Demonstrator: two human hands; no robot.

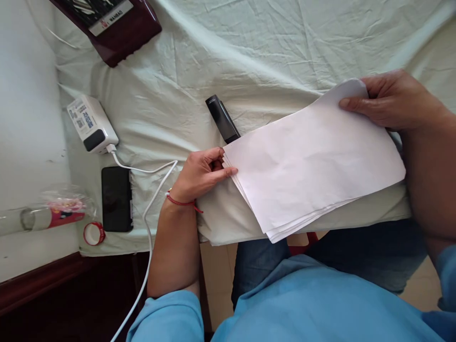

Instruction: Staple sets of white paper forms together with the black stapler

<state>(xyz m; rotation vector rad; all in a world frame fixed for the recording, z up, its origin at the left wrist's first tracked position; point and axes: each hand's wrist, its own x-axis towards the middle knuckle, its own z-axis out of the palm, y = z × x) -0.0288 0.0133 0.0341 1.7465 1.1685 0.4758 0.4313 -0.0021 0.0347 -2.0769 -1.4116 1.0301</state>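
A small stack of blank white paper sheets (306, 156) is held between my two hands above the front edge of the cloth-covered table. My left hand (201, 175) pinches the stack's left edge, thumb on top and fingers beneath. At the far right corner, my right hand (392, 100) grips the sheets, thumb on top, and the paper curls up there. The sheets are slightly fanned along the left and lower edges. Just behind the paper lies a black stapler (223, 118), its near end partly covered by the sheets.
A white charger box (91, 122) with a plugged-in white cable (146, 216) stands at the left. Near it lie a black phone (117, 199), a red-rimmed cap or tape roll (94, 233) and a clear bottle (46, 216). A dark red box (135, 35) sits at the back left.
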